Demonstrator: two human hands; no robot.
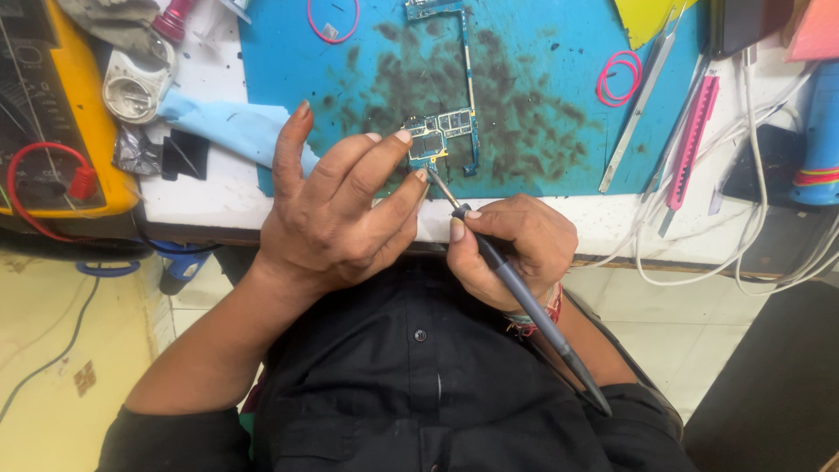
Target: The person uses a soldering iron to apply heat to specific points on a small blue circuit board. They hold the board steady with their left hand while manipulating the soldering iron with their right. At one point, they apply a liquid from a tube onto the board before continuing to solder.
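Left hand, seen from the head camera, is spread wide, its index and middle fingertips pressing down the near end of a phone circuit board rather than closing round it. Right hand is closed in a pen grip on a grey soldering iron, whose thin metal tip points up and left and meets the lower edge of the board just beside the left fingertips; whether tip and board actually touch cannot be told. Lying flat on a blue work mat heavily smudged with dark residue, the board sits near the front edge of a white bench; a narrow arm of it runs away from the person toward the top of the mat. Judged from its thinness and dense small shielded parts, the board is light, stiff and fragile, likely to slide on the mat, and best held by its bare edges or pinned down at a corner, never by the components. Around the mat lie two pink rubber bands, metal tweezers, a pink-handled tool, white cables, a pale blue cloth, and at far left a yellow multimeter with a red lead.
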